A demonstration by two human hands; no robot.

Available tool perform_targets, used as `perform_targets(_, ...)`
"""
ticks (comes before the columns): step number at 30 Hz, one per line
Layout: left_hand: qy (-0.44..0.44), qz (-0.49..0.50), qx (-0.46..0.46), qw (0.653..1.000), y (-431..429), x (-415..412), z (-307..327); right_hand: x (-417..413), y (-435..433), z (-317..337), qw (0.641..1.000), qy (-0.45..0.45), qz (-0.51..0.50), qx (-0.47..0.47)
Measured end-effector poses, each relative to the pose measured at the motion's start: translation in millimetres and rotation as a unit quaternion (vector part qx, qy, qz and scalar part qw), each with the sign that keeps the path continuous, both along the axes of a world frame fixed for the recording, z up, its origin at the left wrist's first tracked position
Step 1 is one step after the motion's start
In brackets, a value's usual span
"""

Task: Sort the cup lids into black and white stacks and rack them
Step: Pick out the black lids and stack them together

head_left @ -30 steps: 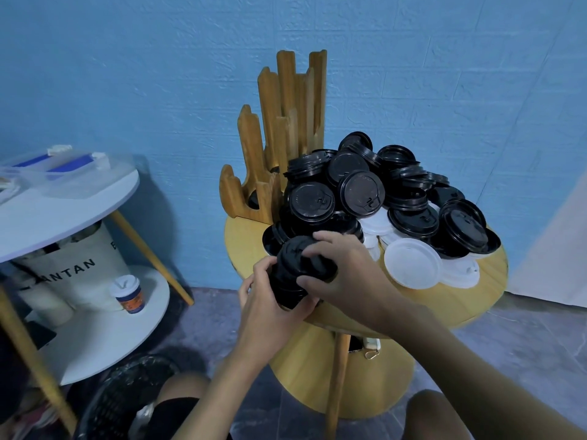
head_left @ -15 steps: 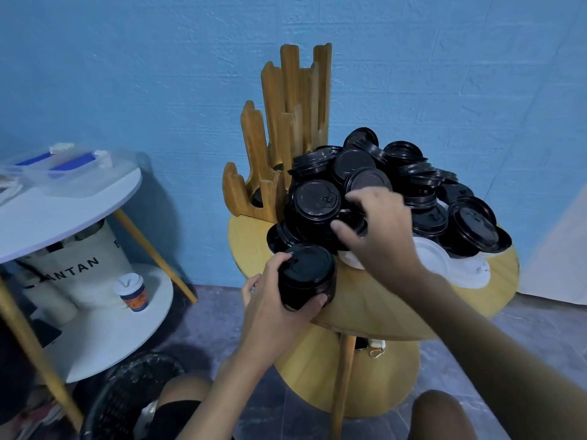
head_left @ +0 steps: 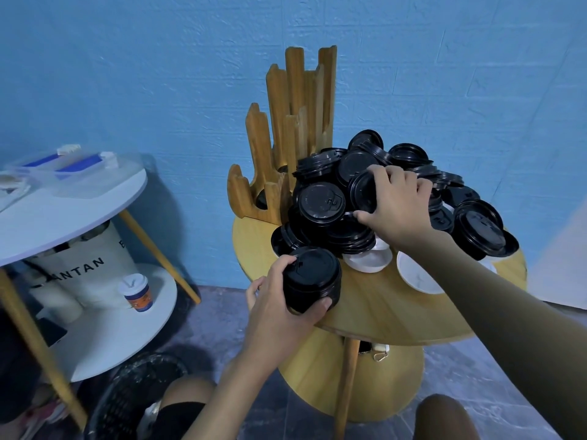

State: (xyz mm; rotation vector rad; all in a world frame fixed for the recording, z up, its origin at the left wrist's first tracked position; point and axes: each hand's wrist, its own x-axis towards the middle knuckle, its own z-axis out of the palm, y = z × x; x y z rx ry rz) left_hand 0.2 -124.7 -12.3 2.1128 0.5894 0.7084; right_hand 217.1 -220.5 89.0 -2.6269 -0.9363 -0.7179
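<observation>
A heap of black lids [head_left: 320,201] covers the back of the round wooden table [head_left: 381,306], with a few white lids [head_left: 368,260] lying under and in front of it. My left hand [head_left: 279,306] grips a stack of black lids [head_left: 313,277] at the table's near left edge. My right hand [head_left: 397,208] reaches into the heap, its fingers and thumb curled round a black lid [head_left: 362,192] standing on edge. The wooden lid rack [head_left: 286,134] stands upright behind the heap at the table's back left.
A white two-tier round table [head_left: 73,198] stands to the left with clear boxes on top and a bag and a paper cup [head_left: 136,292] on its lower shelf. A black mesh bin [head_left: 133,395] sits on the floor by my knees. A blue wall is close behind.
My right hand left the held stack, moved up and back into the heap and closed on a black lid. My left hand keeps the stack almost still.
</observation>
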Motion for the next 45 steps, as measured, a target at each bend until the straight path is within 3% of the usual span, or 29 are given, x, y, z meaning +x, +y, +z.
perform_targets(14, -0.006, -0.013, 0.01, 1.0, -2, -1, 3, 4, 4, -4, 1.0, -0.029, 0.004, -0.002)
perform_targets(17, -0.004, -0.014, 0.011, 1.0, -2, -2, 2, -2, 0, 1, 0.998, -0.035, 0.006, 0.043)
perform_targets(22, -0.004, -0.01, 0.012, 1.0, -3, -2, 3, -38, -11, 13, 0.986, 0.002, 0.119, 0.113)
perform_targets(28, -0.006, -0.012, 0.008, 1.0, -3, -3, 4, -83, -23, -2, 0.952, 0.136, 0.271, 0.032)
perform_targets(45, -0.027, -0.024, 0.024, 0.999, -1, 2, 0, -98, -8, -19, 0.918, 0.171, 0.353, -0.054)
